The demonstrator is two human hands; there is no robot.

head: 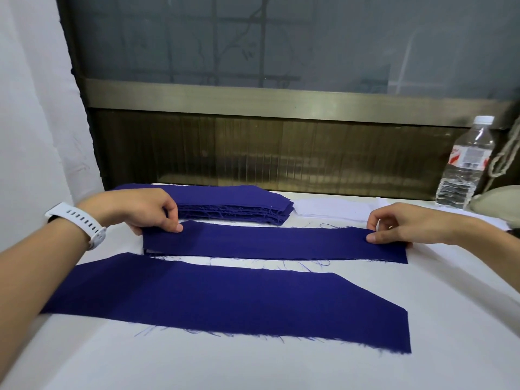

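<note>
A long, narrow strip of dark blue fabric lies across the white table. My left hand pinches its left end and my right hand pinches its right end. In front of it lies a wider dark blue piece with a slanted right corner and frayed edges. Behind the strip sits a stack of several dark blue pieces. A white watch is on my left wrist.
A pile of white fabric lies at the back right. A clear water bottle stands in the far right corner beside a beige object and a hanging cord. A window frame runs along the back edge.
</note>
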